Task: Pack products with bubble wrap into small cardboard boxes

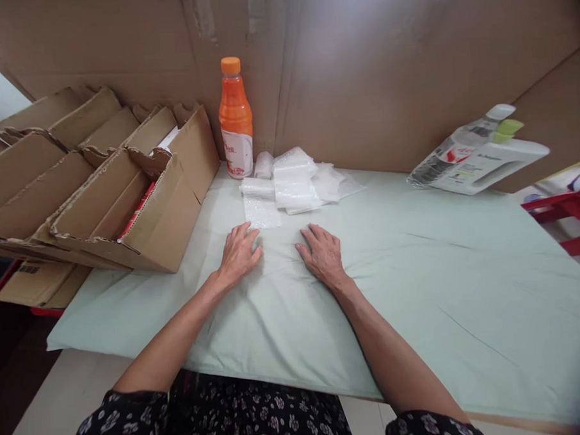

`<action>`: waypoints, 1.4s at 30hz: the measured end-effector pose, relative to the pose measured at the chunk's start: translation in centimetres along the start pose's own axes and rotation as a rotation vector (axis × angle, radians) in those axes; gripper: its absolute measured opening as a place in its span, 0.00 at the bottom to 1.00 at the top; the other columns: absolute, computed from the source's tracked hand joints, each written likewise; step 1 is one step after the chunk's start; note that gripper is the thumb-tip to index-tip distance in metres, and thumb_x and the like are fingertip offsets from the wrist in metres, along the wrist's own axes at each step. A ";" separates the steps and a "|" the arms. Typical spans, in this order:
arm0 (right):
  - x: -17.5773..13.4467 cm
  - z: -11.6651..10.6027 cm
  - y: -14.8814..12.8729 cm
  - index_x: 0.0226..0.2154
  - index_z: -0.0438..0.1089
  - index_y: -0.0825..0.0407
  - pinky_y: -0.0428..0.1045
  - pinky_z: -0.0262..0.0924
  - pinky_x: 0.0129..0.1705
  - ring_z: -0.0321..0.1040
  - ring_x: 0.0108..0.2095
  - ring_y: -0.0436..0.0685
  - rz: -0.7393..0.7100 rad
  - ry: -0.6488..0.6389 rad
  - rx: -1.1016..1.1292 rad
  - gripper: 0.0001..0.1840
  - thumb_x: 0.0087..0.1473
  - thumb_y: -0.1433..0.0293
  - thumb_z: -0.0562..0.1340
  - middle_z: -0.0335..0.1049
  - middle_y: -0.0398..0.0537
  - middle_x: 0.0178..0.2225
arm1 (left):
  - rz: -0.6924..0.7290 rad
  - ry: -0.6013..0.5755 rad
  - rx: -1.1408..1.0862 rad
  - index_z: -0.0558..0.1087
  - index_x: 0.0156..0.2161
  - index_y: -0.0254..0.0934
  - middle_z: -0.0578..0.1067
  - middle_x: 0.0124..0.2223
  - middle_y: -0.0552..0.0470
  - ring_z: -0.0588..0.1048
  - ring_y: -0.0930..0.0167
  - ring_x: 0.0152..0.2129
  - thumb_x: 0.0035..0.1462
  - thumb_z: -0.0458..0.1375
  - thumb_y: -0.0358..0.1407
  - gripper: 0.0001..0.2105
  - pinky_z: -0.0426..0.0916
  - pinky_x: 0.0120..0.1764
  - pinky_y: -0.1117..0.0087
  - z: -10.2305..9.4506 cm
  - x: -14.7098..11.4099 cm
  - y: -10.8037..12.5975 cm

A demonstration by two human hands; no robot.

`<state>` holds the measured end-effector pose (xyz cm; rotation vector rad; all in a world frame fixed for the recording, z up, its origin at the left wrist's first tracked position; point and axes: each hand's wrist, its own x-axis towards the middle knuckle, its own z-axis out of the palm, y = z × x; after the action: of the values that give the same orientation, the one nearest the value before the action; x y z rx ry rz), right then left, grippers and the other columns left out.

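My left hand [238, 252] rests palm down on the pale green cloth [284, 307], its fingers stretched out and holding nothing. Its fingertips are close to the near edge of a flat piece of bubble wrap [261, 211]. To the right, my right hand [321, 251] also lies on the cloth, fingers apart and nothing in them. Beyond both hands sits a loose pile of folded bubble wrap [294, 179]. Behind that pile's left end stands an upright bottle of orange liquid [236, 117] with an orange cap.
Cardboard bins [169, 210] crowd the left side, one with a red item [136, 211] inside. At back right, a clear bottle [460, 147] leans against a white handled container [501, 163]. A cardboard wall [384, 79] closes the back. A red rack [578, 218] stands beyond the right edge.
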<state>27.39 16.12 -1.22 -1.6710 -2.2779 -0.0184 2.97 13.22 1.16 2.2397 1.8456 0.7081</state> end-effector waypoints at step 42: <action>18.8 3.9 -23.5 0.42 0.68 0.48 0.57 0.67 0.56 0.70 0.44 0.56 0.001 -0.241 1.215 0.19 0.44 0.72 0.64 0.74 0.44 0.42 | -0.647 0.627 -0.548 0.59 0.67 0.39 0.66 0.61 0.37 0.71 0.57 0.57 0.60 0.61 0.43 0.32 0.69 0.60 0.48 -5.1 -14.7 -8.6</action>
<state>-0.49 26.88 4.03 -0.9925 -1.7166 1.3191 -8.86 0.20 -1.65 1.0485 2.0803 1.6225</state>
